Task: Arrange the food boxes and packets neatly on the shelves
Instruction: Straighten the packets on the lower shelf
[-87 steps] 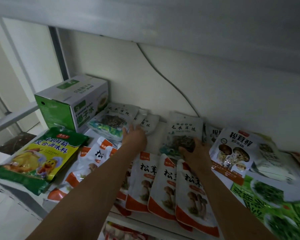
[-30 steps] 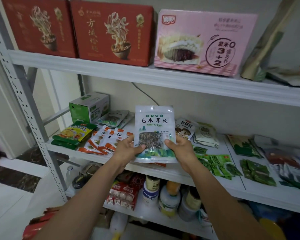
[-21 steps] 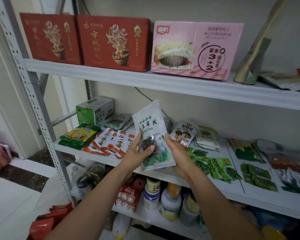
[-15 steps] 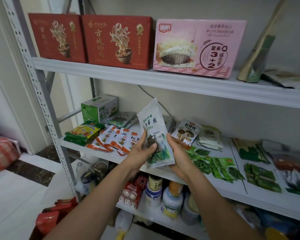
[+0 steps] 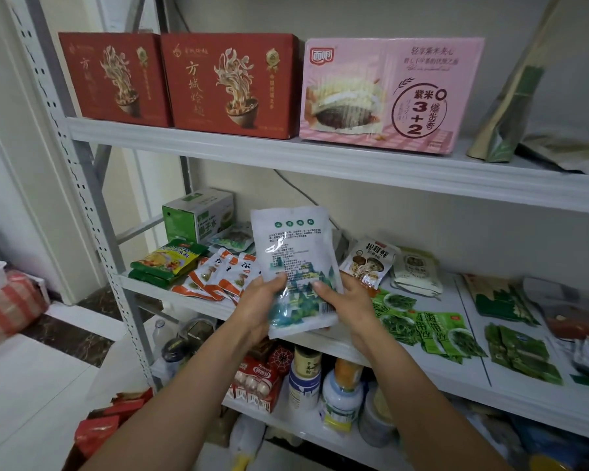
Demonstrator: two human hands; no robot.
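packet (image 5: 295, 263) turned, back now facing | left grip (image 5: 257, 309), right grip (image 5: 347, 305) pinch its lower half, upright

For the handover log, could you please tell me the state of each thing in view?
white packet, held upright, back side showing.
left hand, grips the packet's lower left edge.
right hand, grips its lower right edge.
two red boxes, upright, side by side on the top shelf.
pink box, upright beside them.
green box, upright on the middle shelf.
orange-and-white packets, lying overlapped in a row.
green packets, lying flat.
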